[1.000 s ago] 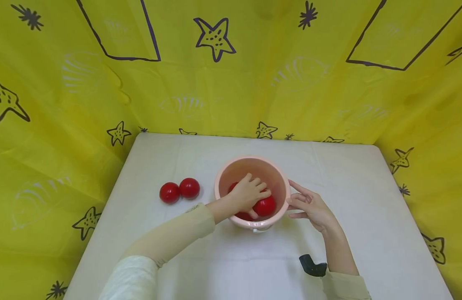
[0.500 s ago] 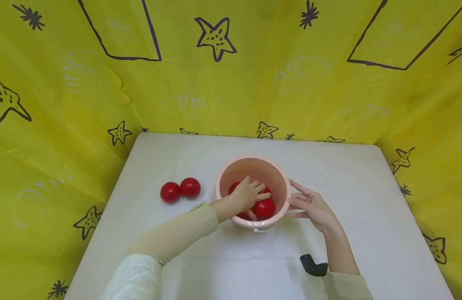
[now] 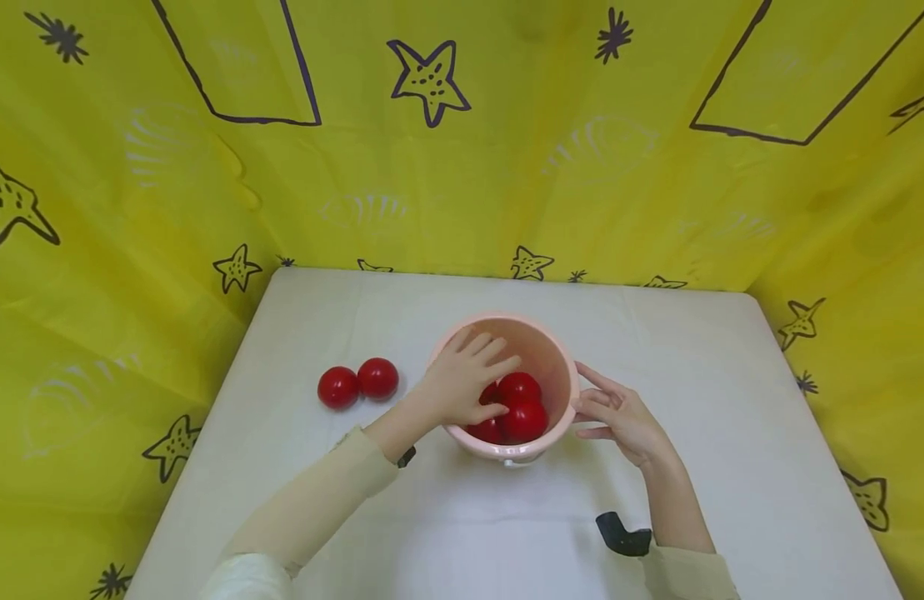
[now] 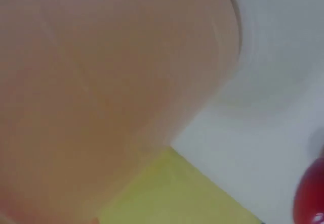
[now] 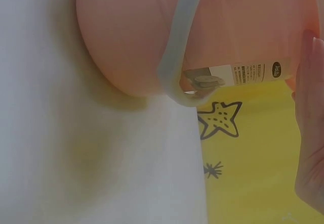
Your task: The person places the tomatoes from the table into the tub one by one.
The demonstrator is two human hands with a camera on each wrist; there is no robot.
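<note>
A pink bucket stands upright on the table, with several red balls inside. My left hand is above the bucket's left side, fingers spread and no ball in its grasp; it hides part of the rim and the balls below. At the right rim, my right hand holds the bucket with thumb and fingers. The right wrist view shows the bucket's pale handle and a printed label on its wall. The left wrist view is mostly filled by the bucket's outer wall.
Two red balls, one farther left and one beside it, lie close together on the white table, left of the bucket. A yellow patterned curtain encloses the back and sides. Black mounts are worn at the wrists.
My left hand has risen out of the bucket and shifted left, leaving the ball it was touching inside with the others. My right hand keeps its place at the rim.
</note>
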